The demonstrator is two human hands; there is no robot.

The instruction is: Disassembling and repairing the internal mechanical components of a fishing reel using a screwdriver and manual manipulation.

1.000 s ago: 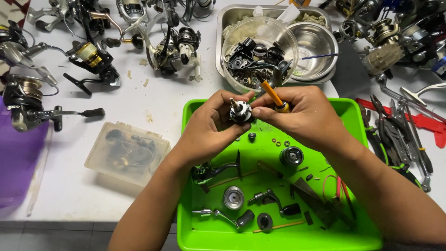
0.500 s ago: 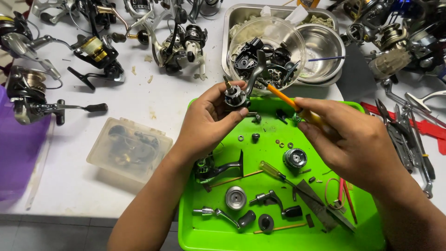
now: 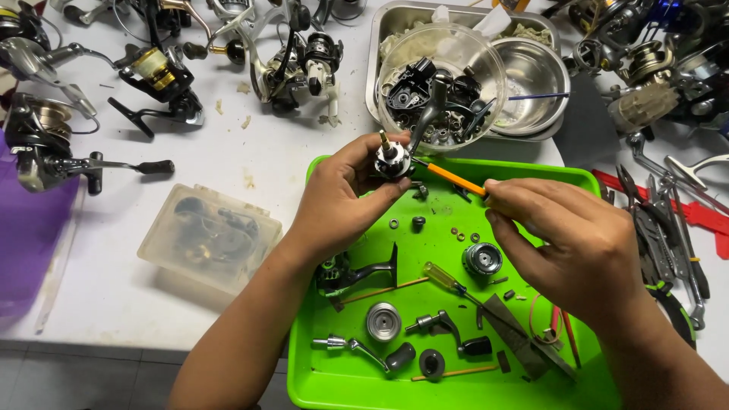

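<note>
Our left hand (image 3: 342, 205) is closed around a small reel part (image 3: 393, 161), a dark round piece with a brass shaft sticking up, held over the far-left corner of the green tray (image 3: 334, 380). Our right hand (image 3: 577, 243) grips an orange stick (image 3: 454, 178) between thumb and fingers; its far tip touches the reel part from the right.

Below the hands, the tray carries loose pieces: a round spool (image 3: 482, 258) near the middle, a yellow-handled screwdriver (image 3: 448, 279) just beside it, a black reel body (image 3: 353, 272) at the left edge, a silver drum (image 3: 383, 322) and a crank handle (image 3: 364, 351) toward the near edge.

Beyond the tray's far edge a clear bowl (image 3: 440, 83) full of dark parts stands in a metal pan (image 3: 395, 23), next to a steel bowl (image 3: 535, 72). A cloudy plastic box (image 3: 209, 237) lies on the table left of the tray, whole reels (image 3: 159, 76) crowd the far-left corner, and pliers (image 3: 661, 228) lie near the right edge.
</note>
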